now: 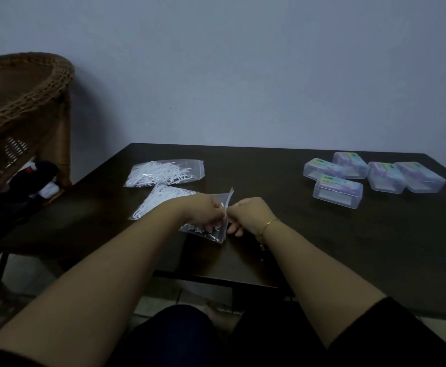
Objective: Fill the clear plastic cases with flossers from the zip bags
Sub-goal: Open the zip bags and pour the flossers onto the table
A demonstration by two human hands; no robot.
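Both left hand and right hand pinching zip bag mouth at frame centre (seal apparently shut); risk: sudden pull, flossers scattering.

A plain room in a home, it seems: a dark wooden table pushed against a bare pale painted wall, a brown woven wicker chair at nine o'clock with folded dark and white clothes under it, tiled floor below.
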